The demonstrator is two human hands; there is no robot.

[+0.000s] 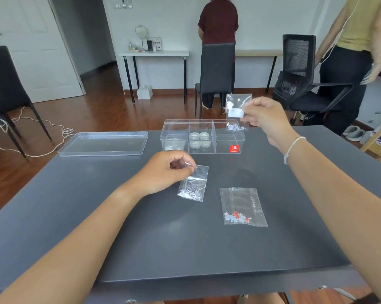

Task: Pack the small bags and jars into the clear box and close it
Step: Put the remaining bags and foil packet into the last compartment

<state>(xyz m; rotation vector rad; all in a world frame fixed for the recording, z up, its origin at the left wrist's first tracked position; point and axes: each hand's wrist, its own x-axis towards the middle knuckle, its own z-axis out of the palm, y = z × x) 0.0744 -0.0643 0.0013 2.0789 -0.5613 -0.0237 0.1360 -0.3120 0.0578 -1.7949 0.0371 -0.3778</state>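
A clear box [176, 128] with three compartments stands open at the far middle of the dark table. Several small round jars [200, 139] fill its middle compartment, and more clear items lie in the left one. My right hand [266, 119] holds a small clear bag of pale beads [236, 110] upright above the box's right compartment. My left hand [165, 172] pinches the top of a second small bag of pale beads [193, 185], whose lower end rests on the table. A third bag with red and pale beads [242, 207] lies flat to the right.
The box's clear lid [104, 143] lies on the table to the left of the box. Two people stand beyond the table, near a black chair [216, 77] and a mesh office chair [299, 69]. A cord lies coiled on the wooden floor at left.
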